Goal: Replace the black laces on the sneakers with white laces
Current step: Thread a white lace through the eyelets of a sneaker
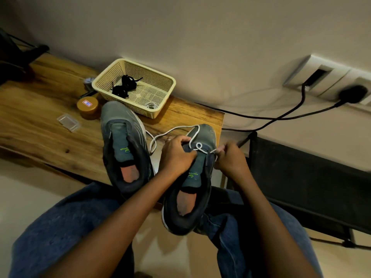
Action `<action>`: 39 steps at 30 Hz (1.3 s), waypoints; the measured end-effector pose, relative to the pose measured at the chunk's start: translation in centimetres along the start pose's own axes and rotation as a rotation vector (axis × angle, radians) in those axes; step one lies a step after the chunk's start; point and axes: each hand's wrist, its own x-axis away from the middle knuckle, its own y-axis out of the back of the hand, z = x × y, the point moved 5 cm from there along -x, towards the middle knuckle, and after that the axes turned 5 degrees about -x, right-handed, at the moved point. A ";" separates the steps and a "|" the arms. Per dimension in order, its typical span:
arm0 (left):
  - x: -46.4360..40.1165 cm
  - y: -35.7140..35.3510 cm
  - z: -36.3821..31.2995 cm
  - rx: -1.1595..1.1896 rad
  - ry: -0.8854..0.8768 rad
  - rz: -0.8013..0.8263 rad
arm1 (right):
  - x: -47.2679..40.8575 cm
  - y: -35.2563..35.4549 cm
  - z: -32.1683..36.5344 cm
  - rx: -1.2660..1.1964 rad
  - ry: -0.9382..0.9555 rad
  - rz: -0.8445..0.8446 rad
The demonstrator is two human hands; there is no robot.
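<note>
Two grey-green sneakers lie at the near edge of the wooden table. The left sneaker [122,145] has no lace. The right sneaker [192,189] rests partly on my lap. A white lace [170,131] runs through its front eyelets and loops over the table. My left hand [176,155] grips the right sneaker across its tongue and side. My right hand [230,159] pinches the white lace end beside the shoe's right eyelets. Black laces [124,86] lie bunched in the cream basket [160,77], with a coiled white lace [151,105] in its near corner.
A round gold tin [88,107] and a small clear plastic case [68,122] sit left of the shoes. Black cables [281,117] run from wall sockets [329,81] at right. A dark stand [311,181] is beside my right knee.
</note>
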 end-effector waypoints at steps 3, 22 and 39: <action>-0.1 0.1 0.0 -0.013 -0.004 0.006 | -0.3 1.4 -0.4 -0.203 -0.049 -0.129; 0.3 1.5 -2.9 0.140 -0.094 -0.047 | 1.7 6.4 3.6 -0.391 0.132 -0.154; 6.0 12.8 -20.2 0.316 -0.376 -0.192 | 7.7 18.2 14.6 -0.330 0.448 -0.201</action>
